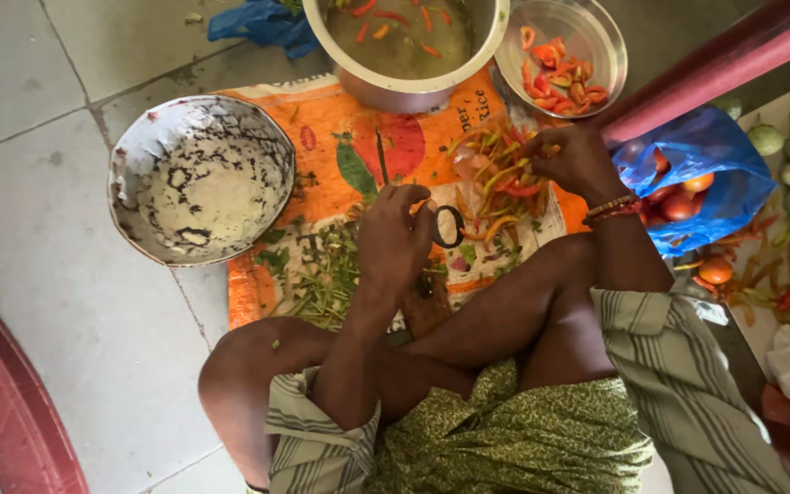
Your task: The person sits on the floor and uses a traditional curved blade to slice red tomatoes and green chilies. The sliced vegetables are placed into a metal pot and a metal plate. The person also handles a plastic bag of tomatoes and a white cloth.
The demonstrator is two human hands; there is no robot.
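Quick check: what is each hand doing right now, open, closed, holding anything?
Left hand: closed on the black-handled scissors.
Right hand: closed, gripping a bunch of chili peppers over the orange sack.

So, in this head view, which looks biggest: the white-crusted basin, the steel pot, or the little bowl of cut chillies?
1. White-crusted basin, widest.
2. Steel pot, though the frame's top edge cuts it off, so its rank against the basin is unsure.
3. Small bowl of cut chillies, clearly smallest.

Left hand (393, 240) curled at six o'clock; right hand (578, 163) reaching toward one o'clock, fingers seemingly pinched.
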